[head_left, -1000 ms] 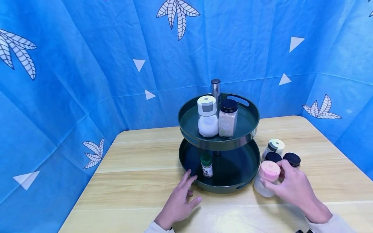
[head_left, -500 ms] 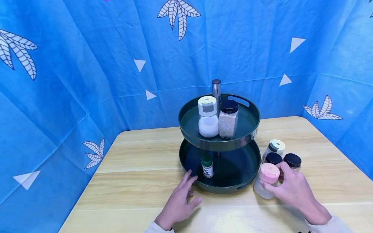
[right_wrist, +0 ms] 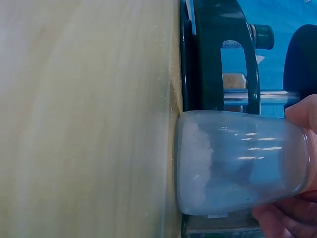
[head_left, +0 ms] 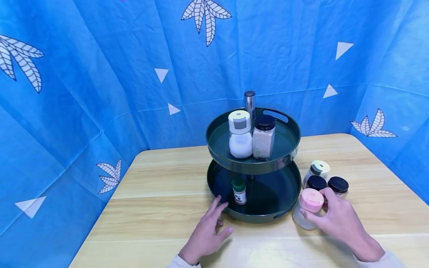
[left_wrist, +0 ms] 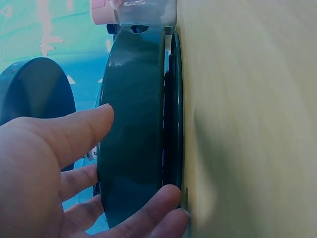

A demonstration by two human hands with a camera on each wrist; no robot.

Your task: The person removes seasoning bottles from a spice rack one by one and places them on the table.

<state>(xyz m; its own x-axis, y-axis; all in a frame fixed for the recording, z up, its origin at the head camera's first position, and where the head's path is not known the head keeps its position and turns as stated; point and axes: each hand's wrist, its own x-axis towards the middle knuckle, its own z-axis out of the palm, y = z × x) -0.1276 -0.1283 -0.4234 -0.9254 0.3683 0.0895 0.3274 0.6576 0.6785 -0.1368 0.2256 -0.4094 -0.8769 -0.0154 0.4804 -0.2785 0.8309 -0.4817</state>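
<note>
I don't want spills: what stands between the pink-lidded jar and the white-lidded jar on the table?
In the head view, a black-lidded jar stands between the pink-lidded jar and the white-lidded jar.

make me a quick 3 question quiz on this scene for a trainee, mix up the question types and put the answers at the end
1. What does the right hand hold?
2. How many jars can be seen on the upper tray?
3. True or false: the green-capped bottle stands on the upper tray.

Key:
1. The pink-lidded jar.
2. Two: a white-lidded jar and a black-lidded jar.
3. False; it stands on the lower tray.
</note>
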